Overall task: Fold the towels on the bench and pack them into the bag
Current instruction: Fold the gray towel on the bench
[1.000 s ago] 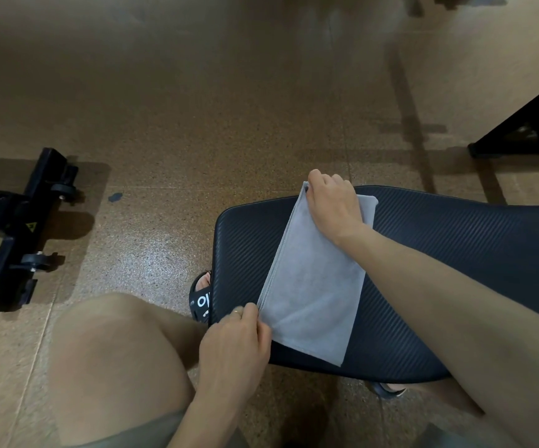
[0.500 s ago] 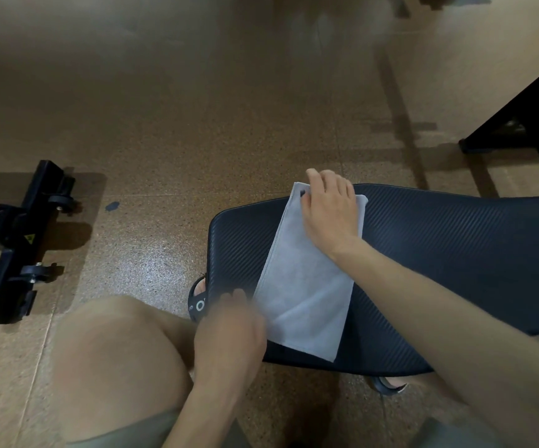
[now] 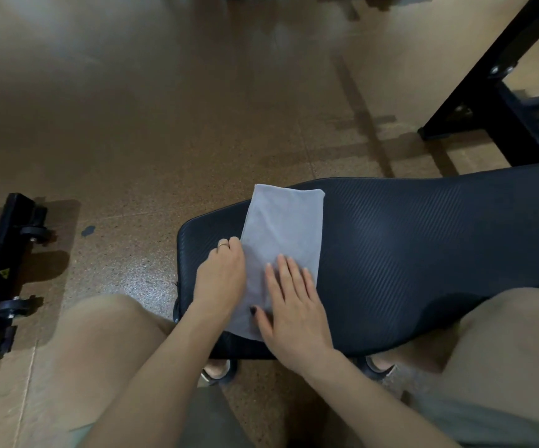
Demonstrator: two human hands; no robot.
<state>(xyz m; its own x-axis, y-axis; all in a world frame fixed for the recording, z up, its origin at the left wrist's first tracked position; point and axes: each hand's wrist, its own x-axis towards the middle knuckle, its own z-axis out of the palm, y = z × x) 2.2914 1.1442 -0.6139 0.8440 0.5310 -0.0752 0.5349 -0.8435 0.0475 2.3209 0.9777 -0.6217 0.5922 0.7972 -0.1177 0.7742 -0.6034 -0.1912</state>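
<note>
A grey towel (image 3: 286, 227) lies folded into a long narrow strip across the left end of the black padded bench (image 3: 407, 247). My left hand (image 3: 221, 279) sits at the towel's left edge with its fingers curled onto that edge. My right hand (image 3: 294, 305) presses flat on the near end of the towel, fingers straight and spread. No bag is in view.
A black metal equipment base with small wheels (image 3: 0, 273) stands on the brown floor at the left. Another black steel frame (image 3: 504, 101) rises at the upper right behind the bench. My bare knees flank the bench's near edge.
My right hand left the towel's far corner and now lies flat on its near end. My left hand moved from the near corner up to the left edge. The towel lies narrower and straighter.
</note>
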